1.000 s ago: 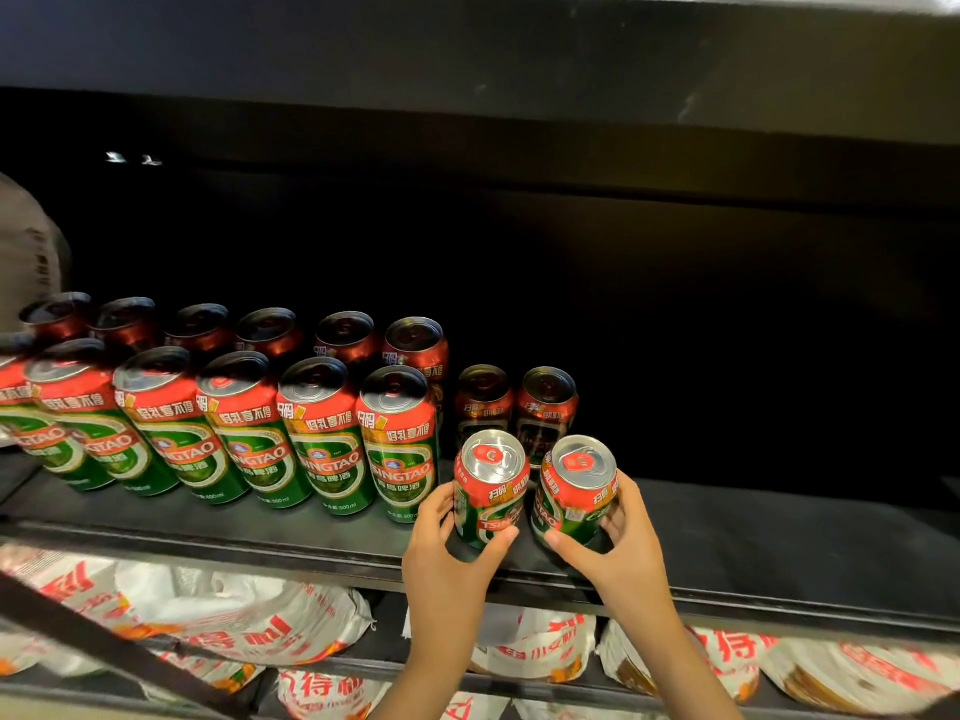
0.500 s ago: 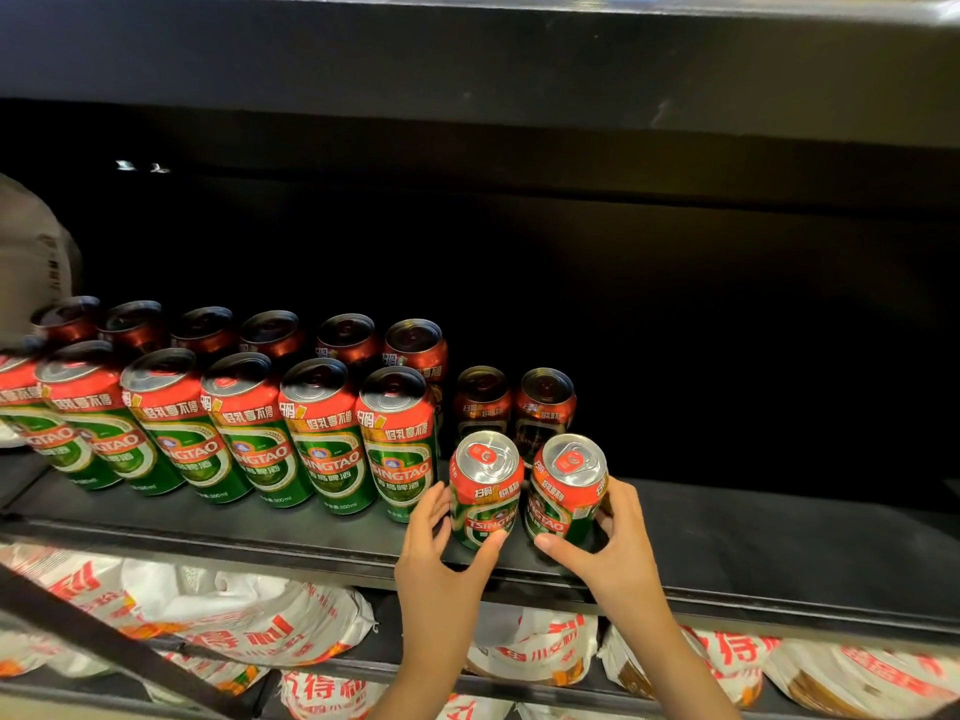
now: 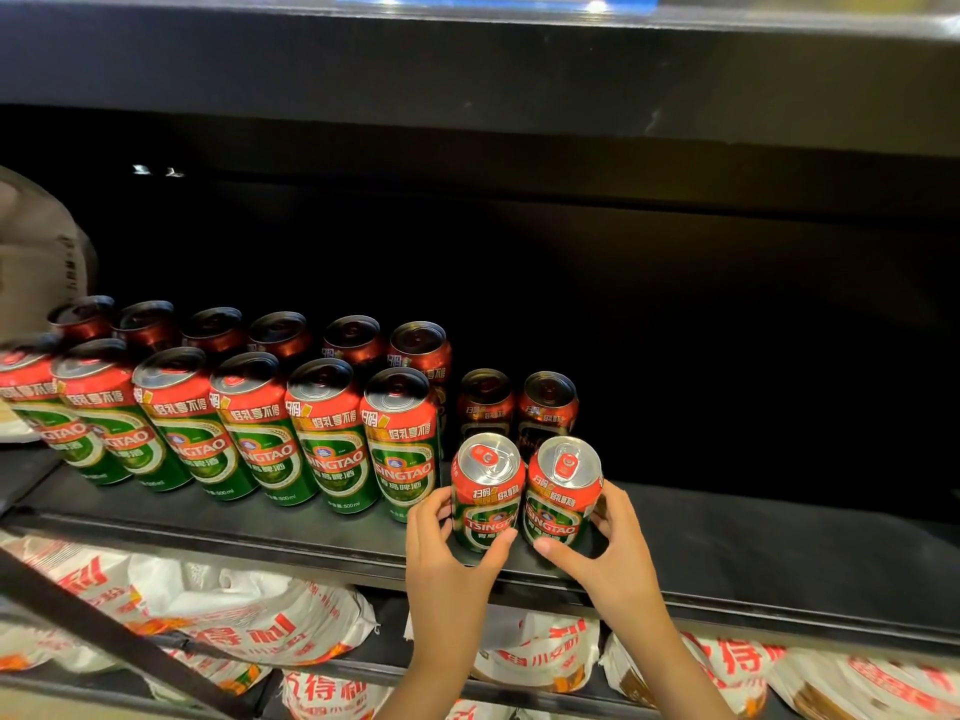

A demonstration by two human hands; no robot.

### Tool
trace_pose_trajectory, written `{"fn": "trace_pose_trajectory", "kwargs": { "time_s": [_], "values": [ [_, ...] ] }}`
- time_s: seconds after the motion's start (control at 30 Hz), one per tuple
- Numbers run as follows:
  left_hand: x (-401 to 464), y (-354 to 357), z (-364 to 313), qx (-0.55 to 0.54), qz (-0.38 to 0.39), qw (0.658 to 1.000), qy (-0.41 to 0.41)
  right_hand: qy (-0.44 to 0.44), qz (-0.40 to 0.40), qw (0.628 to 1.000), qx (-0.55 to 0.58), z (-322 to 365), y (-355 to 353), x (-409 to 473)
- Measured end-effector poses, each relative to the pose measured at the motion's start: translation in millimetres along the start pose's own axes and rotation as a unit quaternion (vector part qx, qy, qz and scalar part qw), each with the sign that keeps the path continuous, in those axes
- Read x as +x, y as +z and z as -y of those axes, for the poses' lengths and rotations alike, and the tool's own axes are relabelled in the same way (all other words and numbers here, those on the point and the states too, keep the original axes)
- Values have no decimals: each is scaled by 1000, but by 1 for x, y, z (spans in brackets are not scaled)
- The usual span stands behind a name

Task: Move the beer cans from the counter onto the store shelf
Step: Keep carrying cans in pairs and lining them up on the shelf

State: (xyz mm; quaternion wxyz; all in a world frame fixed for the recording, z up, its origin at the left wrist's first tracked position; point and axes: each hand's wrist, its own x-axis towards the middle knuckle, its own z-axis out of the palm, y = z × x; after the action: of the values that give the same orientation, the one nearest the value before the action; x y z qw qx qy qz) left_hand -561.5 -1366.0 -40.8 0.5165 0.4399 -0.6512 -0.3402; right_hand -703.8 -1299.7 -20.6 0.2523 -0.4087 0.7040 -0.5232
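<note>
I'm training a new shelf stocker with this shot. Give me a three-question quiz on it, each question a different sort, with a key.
1. True or false: the left hand and the right hand each hold one short can on the shelf.
2. Multiple choice: the left short can and the right short can stand where? A) left of the tall cans, B) in front of two dark short cans, C) on the lower shelf.
3. Fill in: below the shelf lie white ___ with red print.

Key
1. True
2. B
3. bags
</note>
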Motion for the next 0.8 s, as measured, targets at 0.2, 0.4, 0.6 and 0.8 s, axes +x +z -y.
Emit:
{"fn": "trace_pose_trajectory", "kwargs": {
  "time_s": [0.2,0.4,0.6,0.8],
  "values": [
    [-1,-4,0,-24,13,999,-39,-3,-16,1000,6,-2,-2,-1],
    [-2,-5,2,-13,22,999,-28,-8,7,1000,-12,-2,-3,-1],
    [-2,-6,2,15,22,1000,7,-6,6,1000,-20,-1,-1,-1],
    [-2,-5,2,6,14,1000,-15,-2,-2,1000,-24,-1,-3,-1]
  ]
}}
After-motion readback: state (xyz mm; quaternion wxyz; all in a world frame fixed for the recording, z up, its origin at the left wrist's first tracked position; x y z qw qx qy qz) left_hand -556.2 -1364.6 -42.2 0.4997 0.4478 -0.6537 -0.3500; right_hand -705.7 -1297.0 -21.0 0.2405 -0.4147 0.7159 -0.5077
